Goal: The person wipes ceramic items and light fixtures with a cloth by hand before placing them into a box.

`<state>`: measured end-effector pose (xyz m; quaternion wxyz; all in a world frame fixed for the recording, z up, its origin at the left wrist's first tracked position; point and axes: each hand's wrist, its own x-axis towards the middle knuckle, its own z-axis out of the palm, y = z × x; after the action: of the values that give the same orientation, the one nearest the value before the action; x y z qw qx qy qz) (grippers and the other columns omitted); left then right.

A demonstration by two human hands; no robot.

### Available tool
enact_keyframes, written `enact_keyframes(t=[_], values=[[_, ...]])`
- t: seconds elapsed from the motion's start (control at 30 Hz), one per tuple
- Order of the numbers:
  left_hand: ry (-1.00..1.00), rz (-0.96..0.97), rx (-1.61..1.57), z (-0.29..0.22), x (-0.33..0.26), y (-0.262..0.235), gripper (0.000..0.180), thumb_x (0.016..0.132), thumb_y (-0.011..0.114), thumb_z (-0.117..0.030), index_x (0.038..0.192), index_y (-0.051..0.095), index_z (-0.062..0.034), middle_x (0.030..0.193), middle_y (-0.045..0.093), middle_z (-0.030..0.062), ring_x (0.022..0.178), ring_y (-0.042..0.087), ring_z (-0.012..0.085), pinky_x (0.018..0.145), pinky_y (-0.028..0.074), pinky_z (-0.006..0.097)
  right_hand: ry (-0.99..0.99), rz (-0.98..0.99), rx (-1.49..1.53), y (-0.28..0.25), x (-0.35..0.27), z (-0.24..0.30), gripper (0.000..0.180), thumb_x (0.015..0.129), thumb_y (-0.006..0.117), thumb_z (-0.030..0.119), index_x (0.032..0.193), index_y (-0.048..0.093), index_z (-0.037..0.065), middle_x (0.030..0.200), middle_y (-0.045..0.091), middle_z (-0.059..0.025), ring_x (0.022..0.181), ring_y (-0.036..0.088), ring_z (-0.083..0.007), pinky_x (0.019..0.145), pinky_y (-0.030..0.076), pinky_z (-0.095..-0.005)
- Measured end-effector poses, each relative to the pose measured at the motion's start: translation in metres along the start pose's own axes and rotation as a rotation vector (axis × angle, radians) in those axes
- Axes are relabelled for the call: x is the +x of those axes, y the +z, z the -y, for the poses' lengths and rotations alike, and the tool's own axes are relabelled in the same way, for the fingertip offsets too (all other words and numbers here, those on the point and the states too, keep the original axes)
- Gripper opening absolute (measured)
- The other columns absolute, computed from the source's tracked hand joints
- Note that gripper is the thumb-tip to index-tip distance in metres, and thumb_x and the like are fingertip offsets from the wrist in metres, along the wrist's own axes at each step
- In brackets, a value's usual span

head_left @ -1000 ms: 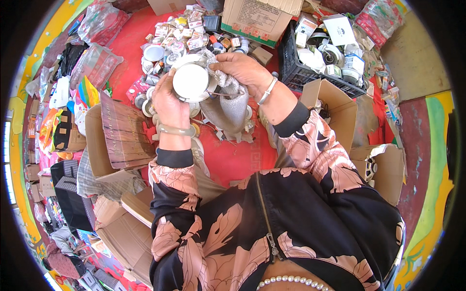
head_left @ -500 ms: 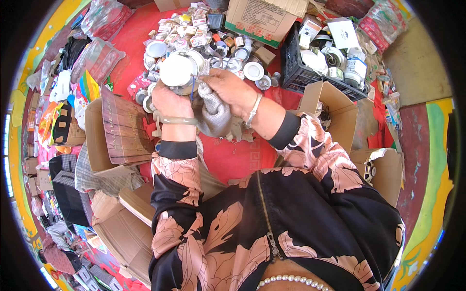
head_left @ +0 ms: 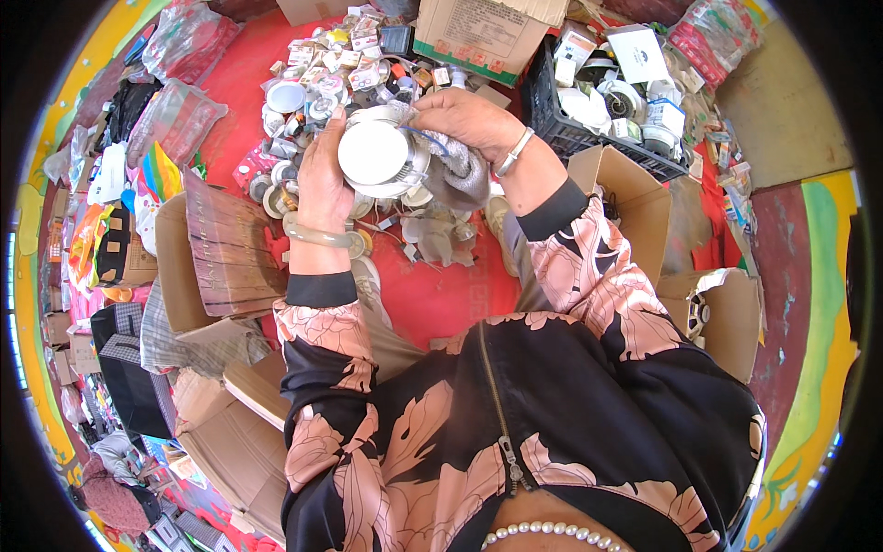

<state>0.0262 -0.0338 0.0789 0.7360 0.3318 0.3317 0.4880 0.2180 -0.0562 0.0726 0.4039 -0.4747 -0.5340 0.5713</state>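
A round white downlight is raised above the red floor covering, its white disc turned up toward me. My left hand grips it by the left edge, thumb up beside the rim. A crumpled grey cloth hangs from my right hand, whose fingers are bent around it at the light's upper right side. A dark blue wire shows between the light and the cloth. My right fingertips are partly hidden by the cloth and the light.
Beyond my hands lies a heap of small boxes and light fittings. A black plastic crate full of fittings stands at the far right, beside a large carton. Open cardboard boxes flank me; another box is at my left.
The downlight has shifted right and slightly nearer, its disc showing more fully. My left hand has moved up along its left edge. My right hand and the cloth have moved right.
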Motion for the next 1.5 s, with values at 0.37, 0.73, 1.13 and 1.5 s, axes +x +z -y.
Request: enact_keyframes(t=[0.37, 0.73, 1.13, 1.5], values=[[0.012, -0.066, -0.088, 0.007, 0.019, -0.021, 0.024, 0.088, 0.053, -0.024, 0.085, 0.057, -0.0006, 0.078, 0.060, 0.0074, 0.070, 0.060, 0.0143, 0.060, 0.050, 0.027, 0.002, -0.112, 0.141, 0.023, -0.002, 0.006, 0.017, 0.075, 0.064, 0.016, 0.074, 0.065, -0.001, 0.063, 0.056, 0.0034, 0.058, 0.045, -0.0039, 0.053, 0.037, -0.0206], [-0.075, 0.164, -0.054, 0.008, 0.008, -0.020, 0.023, 0.081, 0.057, -0.012, 0.095, 0.060, 0.0064, 0.086, 0.064, 0.0113, 0.074, 0.062, 0.0169, 0.069, 0.050, 0.028, -0.057, -0.068, -0.109, 0.007, -0.005, 0.010, 0.021, 0.075, 0.064, 0.010, 0.090, 0.066, -0.004, 0.075, 0.062, 0.0000, 0.066, 0.053, -0.0043, 0.061, 0.043, -0.0194], [-0.180, 0.209, 0.163, 0.001, 0.006, -0.020, 0.018, 0.082, 0.058, -0.008, 0.089, 0.061, 0.0074, 0.081, 0.064, 0.0102, 0.069, 0.061, 0.0153, 0.063, 0.050, 0.026, -0.019, 0.010, -0.144, 0.003, -0.004, 0.008, 0.023, 0.072, 0.066, 0.018, 0.084, 0.067, -0.002, 0.067, 0.061, -0.0004, 0.062, 0.049, -0.0054, 0.058, 0.040, -0.0220], [0.126, 0.062, -0.049, 0.005, 0.010, -0.033, 0.015, 0.083, 0.057, -0.009, 0.089, 0.058, 0.0045, 0.080, 0.061, 0.0086, 0.068, 0.060, 0.0148, 0.063, 0.050, 0.026, 0.051, 0.004, 0.013, 0.010, 0.008, -0.005, 0.023, 0.081, 0.064, 0.019, 0.091, 0.065, -0.001, 0.078, 0.063, -0.0005, 0.069, 0.053, -0.0045, 0.064, 0.043, -0.0192]])
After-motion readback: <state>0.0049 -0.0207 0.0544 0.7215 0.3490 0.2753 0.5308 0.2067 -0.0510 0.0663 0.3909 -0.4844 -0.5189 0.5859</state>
